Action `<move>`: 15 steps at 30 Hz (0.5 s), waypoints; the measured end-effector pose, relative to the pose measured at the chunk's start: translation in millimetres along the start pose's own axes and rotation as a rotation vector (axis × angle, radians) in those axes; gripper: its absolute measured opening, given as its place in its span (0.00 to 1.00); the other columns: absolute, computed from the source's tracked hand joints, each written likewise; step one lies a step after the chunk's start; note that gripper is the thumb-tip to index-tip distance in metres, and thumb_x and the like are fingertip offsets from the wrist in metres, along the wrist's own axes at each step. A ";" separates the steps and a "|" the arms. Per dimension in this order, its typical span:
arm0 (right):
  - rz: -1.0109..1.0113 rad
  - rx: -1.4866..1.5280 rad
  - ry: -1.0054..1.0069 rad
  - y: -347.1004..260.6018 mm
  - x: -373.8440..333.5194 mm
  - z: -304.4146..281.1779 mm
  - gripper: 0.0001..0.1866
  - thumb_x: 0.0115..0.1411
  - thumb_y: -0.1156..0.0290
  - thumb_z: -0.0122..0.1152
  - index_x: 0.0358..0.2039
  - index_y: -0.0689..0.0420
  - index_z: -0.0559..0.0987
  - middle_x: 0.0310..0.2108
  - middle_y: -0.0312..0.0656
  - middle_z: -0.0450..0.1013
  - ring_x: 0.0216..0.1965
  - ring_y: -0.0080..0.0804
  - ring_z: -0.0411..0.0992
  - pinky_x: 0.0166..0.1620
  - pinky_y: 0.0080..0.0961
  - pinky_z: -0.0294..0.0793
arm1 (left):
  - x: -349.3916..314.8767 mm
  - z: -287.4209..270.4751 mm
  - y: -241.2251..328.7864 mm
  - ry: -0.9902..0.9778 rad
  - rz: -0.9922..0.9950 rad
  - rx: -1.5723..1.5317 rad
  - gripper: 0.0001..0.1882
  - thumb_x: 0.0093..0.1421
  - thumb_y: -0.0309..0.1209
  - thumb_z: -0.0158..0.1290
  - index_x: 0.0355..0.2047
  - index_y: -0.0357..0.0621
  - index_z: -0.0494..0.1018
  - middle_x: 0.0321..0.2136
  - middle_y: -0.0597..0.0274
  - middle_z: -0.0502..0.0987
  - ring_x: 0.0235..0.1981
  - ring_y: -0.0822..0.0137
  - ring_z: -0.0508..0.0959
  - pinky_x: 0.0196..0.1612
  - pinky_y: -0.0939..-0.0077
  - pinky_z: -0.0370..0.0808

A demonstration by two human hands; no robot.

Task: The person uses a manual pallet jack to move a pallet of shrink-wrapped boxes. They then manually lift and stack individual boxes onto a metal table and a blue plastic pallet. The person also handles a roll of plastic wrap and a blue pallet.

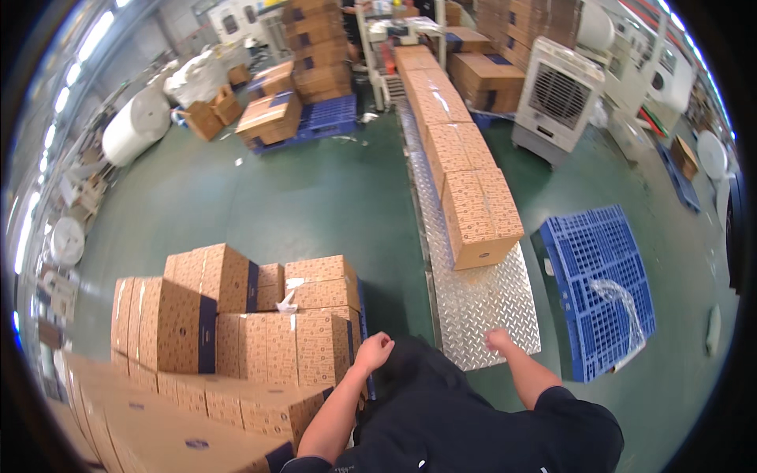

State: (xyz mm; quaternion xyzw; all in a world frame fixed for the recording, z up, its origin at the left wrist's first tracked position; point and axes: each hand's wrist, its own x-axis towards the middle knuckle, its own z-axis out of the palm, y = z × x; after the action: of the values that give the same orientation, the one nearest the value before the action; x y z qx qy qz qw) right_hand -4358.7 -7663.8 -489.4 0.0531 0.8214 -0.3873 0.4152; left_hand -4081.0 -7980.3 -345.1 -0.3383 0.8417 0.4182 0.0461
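My left hand (374, 349) hangs beside the stacked cartons, its fingers curled in and nothing visible in it. Over the bare end of the diamond-plate metal strip (481, 307) is my right hand (497, 340), also curled, with no object showing in it. Ahead of it, a row of taped brown patterned cartons runs along the strip; the nearest carton (481, 213) stands apart from both hands. Left of me, more printed cartons (322, 339) with dark blue end panels are stacked, and a blue pallet edge shows beside them.
A blue plastic pallet (599, 284) with clear film on it lies to the right. Beyond it stands a white air cooler (558, 98). Farther back are another blue pallet (327, 117) with cartons, tall carton stacks (317, 47) and a large white roll (136, 126).
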 end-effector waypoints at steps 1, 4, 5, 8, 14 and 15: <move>-0.026 -0.037 0.065 8.6 7.6 -9.2 0.14 0.59 0.64 0.58 0.32 0.64 0.80 0.29 0.46 0.77 0.20 0.29 0.71 0.23 0.29 0.71 | 23.9 -4.0 11.5 -0.036 0.046 0.017 0.14 0.59 0.39 0.54 0.36 0.40 0.77 0.31 0.51 0.81 0.36 0.53 0.81 0.41 0.64 0.76; -0.060 0.046 0.321 -30.0 35.0 -17.3 0.16 0.59 0.62 0.58 0.37 0.64 0.80 0.34 0.52 0.78 0.30 0.41 0.76 0.36 0.39 0.75 | 72.8 -18.0 30.9 -0.132 0.101 -0.021 0.12 0.59 0.37 0.55 0.35 0.39 0.76 0.31 0.52 0.80 0.35 0.55 0.81 0.41 0.65 0.76; -0.083 -0.047 0.479 -30.4 50.5 -28.5 0.17 0.59 0.61 0.58 0.39 0.64 0.80 0.35 0.54 0.78 0.35 0.45 0.77 0.41 0.42 0.74 | 92.3 -16.8 34.3 -0.202 0.136 -0.020 0.12 0.59 0.36 0.56 0.35 0.39 0.76 0.31 0.52 0.80 0.36 0.55 0.81 0.41 0.65 0.76; -0.041 -0.095 0.663 -75.5 83.6 -52.6 0.22 0.60 0.58 0.58 0.46 0.65 0.76 0.40 0.57 0.76 0.45 0.53 0.74 0.50 0.43 0.72 | 144.9 -28.1 35.2 -0.362 0.181 0.045 0.13 0.58 0.37 0.56 0.37 0.39 0.76 0.32 0.52 0.80 0.36 0.54 0.81 0.42 0.65 0.76; -0.116 -0.241 1.099 -175.3 124.4 -91.9 0.28 0.60 0.59 0.59 0.55 0.63 0.68 0.51 0.58 0.69 0.53 0.55 0.68 0.58 0.48 0.64 | 267.0 -76.8 62.2 -0.500 0.253 0.317 0.15 0.57 0.37 0.58 0.38 0.40 0.74 0.35 0.51 0.78 0.40 0.53 0.78 0.45 0.62 0.75; -0.086 -0.277 1.099 -179.5 130.3 -97.8 0.28 0.60 0.58 0.59 0.55 0.63 0.68 0.51 0.57 0.69 0.53 0.54 0.68 0.59 0.49 0.62 | 292.6 -84.0 76.8 -0.518 0.275 0.386 0.15 0.56 0.36 0.58 0.39 0.40 0.73 0.36 0.51 0.78 0.41 0.53 0.78 0.46 0.61 0.74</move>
State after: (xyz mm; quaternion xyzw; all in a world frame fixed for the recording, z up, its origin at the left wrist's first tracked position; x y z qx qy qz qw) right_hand -4579.4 -7752.4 -442.6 0.1583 0.9614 -0.2077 -0.0866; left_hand -4334.9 -8165.0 -344.6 -0.0896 0.9033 0.3257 0.2645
